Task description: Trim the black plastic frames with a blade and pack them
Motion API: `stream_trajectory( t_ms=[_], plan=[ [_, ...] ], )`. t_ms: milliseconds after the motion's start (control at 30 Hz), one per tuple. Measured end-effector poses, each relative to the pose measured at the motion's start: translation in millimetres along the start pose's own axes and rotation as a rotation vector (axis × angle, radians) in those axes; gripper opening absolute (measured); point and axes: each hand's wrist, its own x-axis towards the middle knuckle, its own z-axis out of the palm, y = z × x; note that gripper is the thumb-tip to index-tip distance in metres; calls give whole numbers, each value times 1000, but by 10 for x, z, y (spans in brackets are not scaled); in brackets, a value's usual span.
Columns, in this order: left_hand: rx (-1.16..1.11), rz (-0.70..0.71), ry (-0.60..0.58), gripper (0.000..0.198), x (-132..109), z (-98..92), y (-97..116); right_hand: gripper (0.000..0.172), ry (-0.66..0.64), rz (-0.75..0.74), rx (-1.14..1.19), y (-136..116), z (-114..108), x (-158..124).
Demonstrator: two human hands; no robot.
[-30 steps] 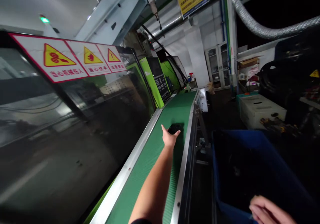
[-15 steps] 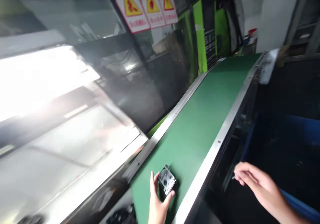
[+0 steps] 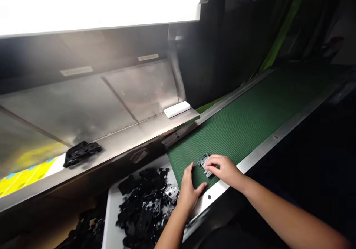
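Note:
A small grey metal-looking part (image 3: 204, 161) lies on the green conveyor belt (image 3: 228, 134) near its lower end. My right hand (image 3: 221, 168) is over the part's right side, thumb and forefinger pinched together at it and covering some of it. Just left of the part, my left hand (image 3: 190, 186) is held low over the belt's end, thumb and fingers apart, with nothing in it.
A white bin (image 3: 109, 212) full of black and silvery parts stands below the belt's end. On the metal shelf (image 3: 133, 141) at the left lie a black part (image 3: 82, 153) and a white flat object (image 3: 177, 109). A bright lamp (image 3: 100, 4) hangs above.
The view has swung left and down, bringing the bin and shelf into view. My right hand has come from beyond the belt's right edge to the part. My left hand is now beside it, still open.

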Motion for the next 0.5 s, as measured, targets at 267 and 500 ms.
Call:
stream_trajectory(
  t_ms=[267, 500],
  plan=[
    [7, 38, 39, 46, 14, 37, -21, 16, 96, 80, -180, 237, 245, 24],
    [69, 50, 63, 38, 69, 94, 51, 15, 84, 145, -217, 259, 234, 20]
  ],
)
